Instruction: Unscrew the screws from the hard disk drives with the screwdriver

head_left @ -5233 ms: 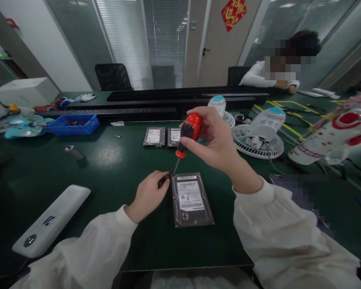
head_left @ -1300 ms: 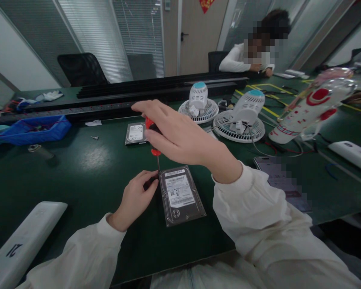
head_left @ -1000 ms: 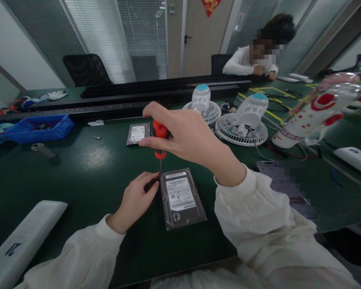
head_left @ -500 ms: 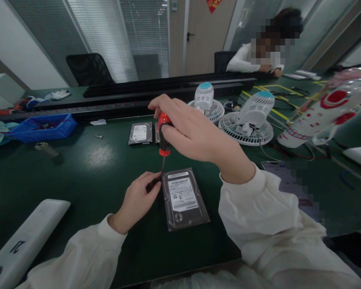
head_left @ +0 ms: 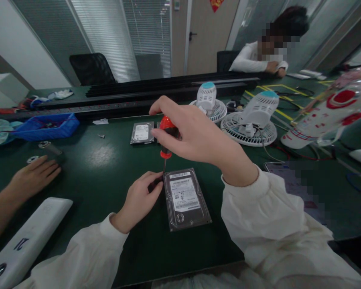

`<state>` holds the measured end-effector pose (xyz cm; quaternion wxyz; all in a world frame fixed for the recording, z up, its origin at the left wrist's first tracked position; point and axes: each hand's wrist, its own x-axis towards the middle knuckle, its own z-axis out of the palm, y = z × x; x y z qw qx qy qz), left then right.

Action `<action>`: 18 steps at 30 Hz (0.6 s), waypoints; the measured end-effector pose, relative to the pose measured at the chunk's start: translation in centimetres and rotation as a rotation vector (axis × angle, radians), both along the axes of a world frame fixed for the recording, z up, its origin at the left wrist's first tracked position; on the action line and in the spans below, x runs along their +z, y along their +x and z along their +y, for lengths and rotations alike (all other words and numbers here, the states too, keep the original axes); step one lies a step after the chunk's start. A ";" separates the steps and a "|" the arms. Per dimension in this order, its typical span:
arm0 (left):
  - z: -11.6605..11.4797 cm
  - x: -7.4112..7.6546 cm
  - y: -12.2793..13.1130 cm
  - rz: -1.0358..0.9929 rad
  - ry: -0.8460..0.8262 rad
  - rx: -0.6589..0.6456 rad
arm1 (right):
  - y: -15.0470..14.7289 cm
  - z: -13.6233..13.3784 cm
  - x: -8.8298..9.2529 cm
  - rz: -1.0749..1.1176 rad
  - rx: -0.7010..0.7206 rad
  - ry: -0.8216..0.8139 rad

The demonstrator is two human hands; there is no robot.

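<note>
A hard drive [head_left: 185, 196] with a white label lies flat on the green table in front of me. At its far left corner, my left hand [head_left: 140, 196] has its fingers bent, with thumb and index fingertips against the drive's edge. My right hand [head_left: 195, 132] is above the drive around the red-and-black handle of a screwdriver [head_left: 165, 154], its thumb and index finger reaching past the handle. The screwdriver stands nearly upright, its tip down at that same corner. The screw under the tip is too small to make out.
Behind are another hard drive [head_left: 142, 133], two white fans [head_left: 249, 124] and a blue tray [head_left: 46, 126]. Another person's hand [head_left: 33, 178] rests at left by a small metal cylinder [head_left: 49, 147] and a white device [head_left: 30, 241]. A phone [head_left: 291, 184] lies right; someone sits across the table.
Another person's hand has come in from the left, beside the metal cylinder. My right thumb and fingers have shifted around the screwdriver handle. The drive and my left hand stay in place.
</note>
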<state>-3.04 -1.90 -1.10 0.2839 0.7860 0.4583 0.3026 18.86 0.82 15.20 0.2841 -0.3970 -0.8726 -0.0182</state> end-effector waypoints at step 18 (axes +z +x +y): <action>-0.1 0.1 0.0 0.016 0.018 0.005 | 0.3 -0.4 0.2 0.030 0.135 -0.010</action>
